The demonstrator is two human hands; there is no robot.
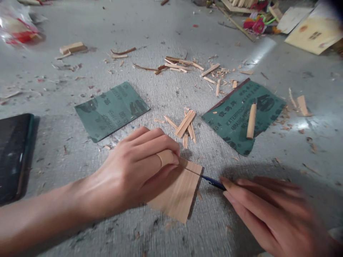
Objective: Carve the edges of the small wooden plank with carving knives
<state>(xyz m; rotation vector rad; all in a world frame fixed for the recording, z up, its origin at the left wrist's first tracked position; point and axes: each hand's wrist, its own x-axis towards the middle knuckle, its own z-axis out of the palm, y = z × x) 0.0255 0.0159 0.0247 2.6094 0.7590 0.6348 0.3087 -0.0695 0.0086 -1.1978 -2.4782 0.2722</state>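
Note:
A thin sheet of light wood (178, 194) lies on the grey table, with a dark line across its upper part. My left hand (144, 164), a tan band round one finger, presses on the sheet's upper left, fingers bent together. Between the thumb and fingers of my right hand (268, 207) is a slim dark blue tool (213, 182); its tip meets the sheet's right edge near that line. Part of my right hand is blurred. Just beyond the sheet sits a small pile of wood strips (185, 124).
Green sandpaper sheets lie at left (112, 111) and right (235, 123), the right one under a short wooden stick (251, 121). A black device (13, 155) is at the left edge. Shavings (182, 64), a wood block (73, 48) and a plastic bag (18, 25) lie farther back.

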